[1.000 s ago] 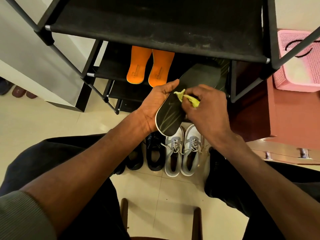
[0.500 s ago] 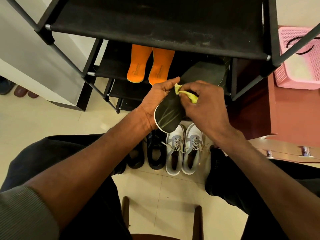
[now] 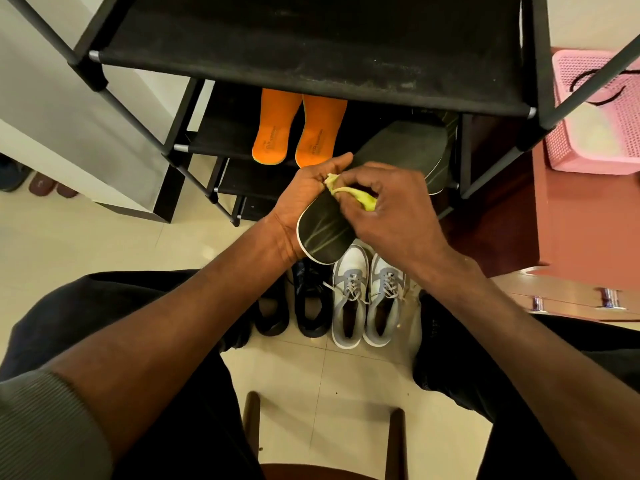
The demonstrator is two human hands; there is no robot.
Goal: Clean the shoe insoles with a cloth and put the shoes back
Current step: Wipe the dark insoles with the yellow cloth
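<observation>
Right hand has slid up the insole toward the left thumb since a second ago; the cloth now sits near the insole's middle instead of lower down. Left hand same grip as before.

Insole: black, thin white edge, faint pale streaks on the heel end, held tilted in mid-air in front of the rack. Left fingers curl under it, thumb over the top edge. Right fingers curl around and pinch the cloth, a small crumpled yellow-green wad pressed onto the insole.

Around: second black insole lies on the rack shelf just behind the hands, beside two orange insoles. Grey-white sneakers and black shoes stand side by side on the tiled floor, directly below the hands, between the knees. Pink basket is on a reddish cabinet at right.

Room: top shelf of the rack overhangs the hands; rack posts flank both sides. Chair frame sits at the bottom edge.
</observation>
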